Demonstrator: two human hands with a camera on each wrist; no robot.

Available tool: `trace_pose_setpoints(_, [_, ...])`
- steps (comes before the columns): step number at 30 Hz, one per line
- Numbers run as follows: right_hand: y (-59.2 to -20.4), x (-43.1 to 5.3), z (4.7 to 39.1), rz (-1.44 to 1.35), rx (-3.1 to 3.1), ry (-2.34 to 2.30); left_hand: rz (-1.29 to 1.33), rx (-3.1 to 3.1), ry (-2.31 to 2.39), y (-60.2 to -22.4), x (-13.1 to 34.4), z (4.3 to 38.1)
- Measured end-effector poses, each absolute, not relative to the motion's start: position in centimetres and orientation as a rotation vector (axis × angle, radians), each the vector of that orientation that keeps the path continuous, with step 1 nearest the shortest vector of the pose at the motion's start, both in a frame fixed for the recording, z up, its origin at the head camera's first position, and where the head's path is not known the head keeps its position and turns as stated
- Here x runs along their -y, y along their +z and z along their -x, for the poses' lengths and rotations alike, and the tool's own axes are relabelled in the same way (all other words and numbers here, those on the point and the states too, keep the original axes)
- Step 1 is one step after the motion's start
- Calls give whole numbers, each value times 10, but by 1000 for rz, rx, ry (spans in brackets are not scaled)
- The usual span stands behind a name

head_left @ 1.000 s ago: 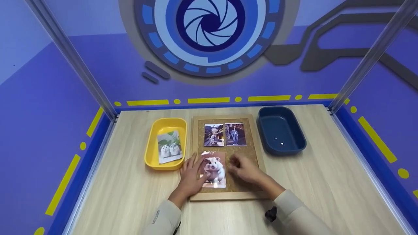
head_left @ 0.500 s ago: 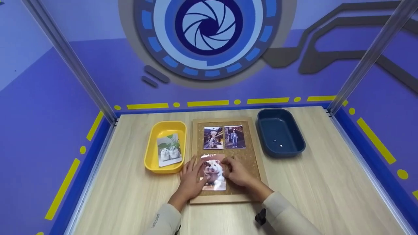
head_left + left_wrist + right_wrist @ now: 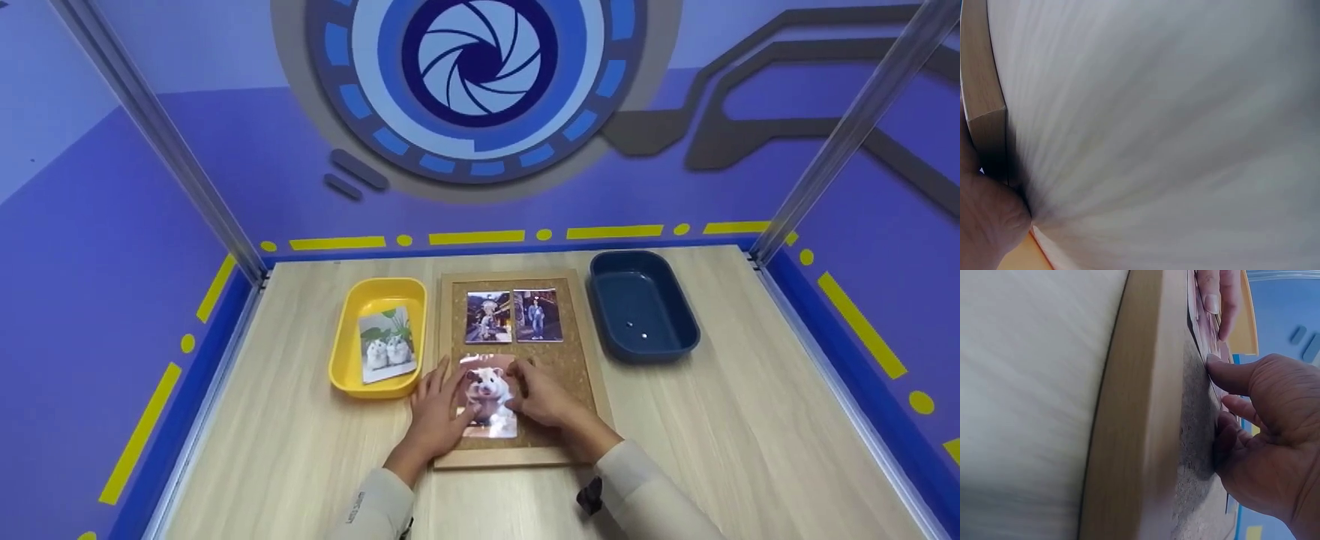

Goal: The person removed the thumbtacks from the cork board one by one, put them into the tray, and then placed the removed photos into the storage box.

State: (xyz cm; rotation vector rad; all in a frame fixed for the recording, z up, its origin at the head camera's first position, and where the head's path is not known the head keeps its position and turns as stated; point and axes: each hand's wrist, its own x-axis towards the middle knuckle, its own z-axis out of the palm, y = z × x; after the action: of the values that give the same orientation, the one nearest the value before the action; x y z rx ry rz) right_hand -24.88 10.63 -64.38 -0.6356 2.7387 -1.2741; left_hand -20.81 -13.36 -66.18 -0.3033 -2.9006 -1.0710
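Hamster photo (image 3: 491, 394) — flat on corkboard (image 3: 574, 367)

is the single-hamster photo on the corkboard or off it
On: the single-hamster photo lies over the corkboard, below two other photos, left hand touching it.

In the head view, the right hand (image 3: 546, 394) is farther left than a second ago: then it was over bare cork just beside the large hamster photo (image 3: 491, 384); now it is at that photo's right edge, just below the middle of the frame. Its thumb (image 3: 514, 403) and index finger (image 3: 519, 367), bunched closer together then, now stand apart. The right sleeve (image 3: 637, 480), lower right, and the dark piece (image 3: 590, 495) by its cuff are also farther left. The whole scene sits slightly lower in the frame.
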Motion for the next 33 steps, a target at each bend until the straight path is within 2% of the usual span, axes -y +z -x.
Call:
trace_pose_setpoints(9, [-653,-109,255,696,-2756,-1299,282,2929,-1101,-660,132,210])
trace_pose_setpoints(15, [-628,-103,245,592,-2710,-1247,277,2944,-1098,-659,134,208])
trace_pose_setpoints(24, [-629,-99,247,544,-2689,-1295,287,2904,-1121,-658,136,207])
trace_pose_setpoints(33, [-628,-96,247,519,-2732,-1272,302,2756,-1370,-653,143,187])
